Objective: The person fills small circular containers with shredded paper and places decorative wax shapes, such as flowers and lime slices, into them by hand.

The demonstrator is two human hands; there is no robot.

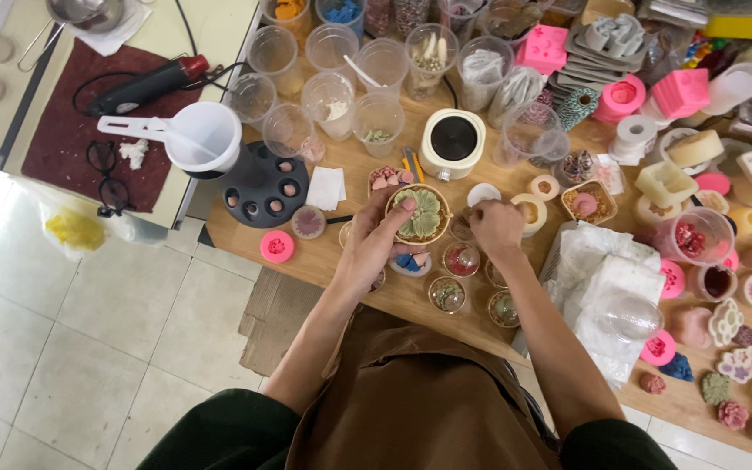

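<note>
Above table [367, 161] | left hand [374, 246] grip cups flower candle [419, 214] | right hand [497, 228] beside

Bright, even light fills the scene, blowing out the floor tiles [10, 287] at the left edge to near white. Shadows are soft; the wide lens bends the table [245, 252] edges, and focus stays fairly sharp.

Small round pot [453, 139] behind the flower-filled cup [420, 214], clear cups [332, 74] farther back left, moulds [654, 91] right
</note>
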